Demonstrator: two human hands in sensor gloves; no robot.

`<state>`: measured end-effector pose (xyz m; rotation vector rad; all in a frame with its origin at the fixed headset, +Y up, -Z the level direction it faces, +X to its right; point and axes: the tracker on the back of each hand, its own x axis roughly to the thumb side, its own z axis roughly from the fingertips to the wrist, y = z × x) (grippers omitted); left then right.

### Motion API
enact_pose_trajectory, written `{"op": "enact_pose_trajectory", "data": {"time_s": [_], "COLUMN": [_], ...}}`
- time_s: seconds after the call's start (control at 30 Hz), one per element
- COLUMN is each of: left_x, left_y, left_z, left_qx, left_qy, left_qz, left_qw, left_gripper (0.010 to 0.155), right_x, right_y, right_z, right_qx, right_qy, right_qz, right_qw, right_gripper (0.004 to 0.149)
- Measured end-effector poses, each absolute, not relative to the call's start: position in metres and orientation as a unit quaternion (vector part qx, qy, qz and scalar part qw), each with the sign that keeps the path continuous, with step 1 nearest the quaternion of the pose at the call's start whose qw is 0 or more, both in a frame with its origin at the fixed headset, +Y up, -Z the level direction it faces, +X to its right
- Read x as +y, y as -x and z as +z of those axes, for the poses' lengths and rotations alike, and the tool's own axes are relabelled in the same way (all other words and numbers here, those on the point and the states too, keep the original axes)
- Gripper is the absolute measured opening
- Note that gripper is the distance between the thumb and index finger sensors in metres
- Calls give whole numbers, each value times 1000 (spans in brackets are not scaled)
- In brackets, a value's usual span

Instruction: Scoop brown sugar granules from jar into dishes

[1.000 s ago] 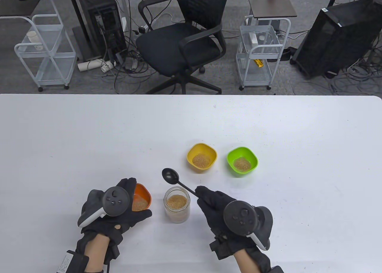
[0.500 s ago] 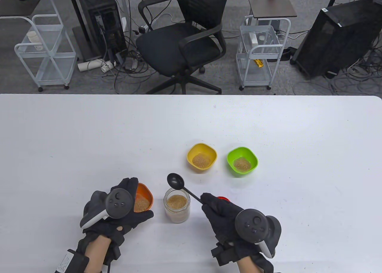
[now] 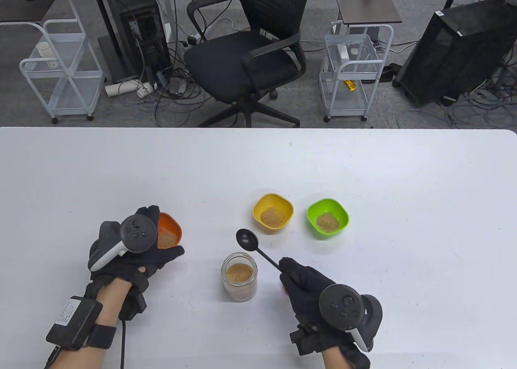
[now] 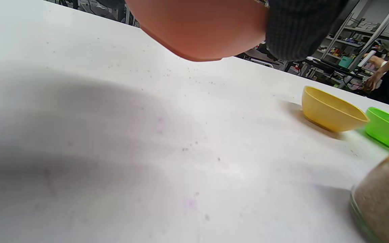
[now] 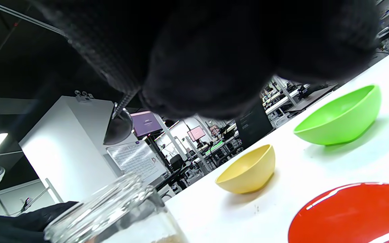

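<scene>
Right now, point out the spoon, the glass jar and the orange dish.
spoon (image 3: 247, 239), table view, on the bowl of the spoon.
glass jar (image 3: 239, 278), table view, on the sugar seen through its open mouth.
orange dish (image 3: 171, 227), table view, on its inner wall.

A small orange plastic dish (image 3: 173, 231), a yellow plastic dish (image 3: 273, 212) and a green plastic dish (image 3: 328, 216) are seen on a white table (image 3: 363, 163); black is shown by the plastic spoon (image 3: 258, 248).

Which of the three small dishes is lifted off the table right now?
The orange plastic dish, held up by the left hand; the yellow dish and green dish sit on the table.
</scene>
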<state>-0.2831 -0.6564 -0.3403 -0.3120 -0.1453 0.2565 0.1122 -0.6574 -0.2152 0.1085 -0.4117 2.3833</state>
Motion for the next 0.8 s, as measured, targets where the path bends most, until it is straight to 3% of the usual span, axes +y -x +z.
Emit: {"op": "enact_pose_trajectory", "data": {"time_s": [0.3, 0.8], "left_x": [-672, -715], "left_y": [304, 320], "left_z": [-383, -395], "left_qx": [-15, 8], "left_qy": [179, 234], "left_qz": [137, 164], "left_qw": [974, 958], "left_gripper": [114, 115], "right_x": [-661, -661], "right_y": [-121, -123], "right_z": [-218, -219], "right_qx": [-161, -161], "right_qy": [-23, -19], "right_qz": [920, 921], "right_qw": [356, 355], "right_gripper": [38, 38]}}
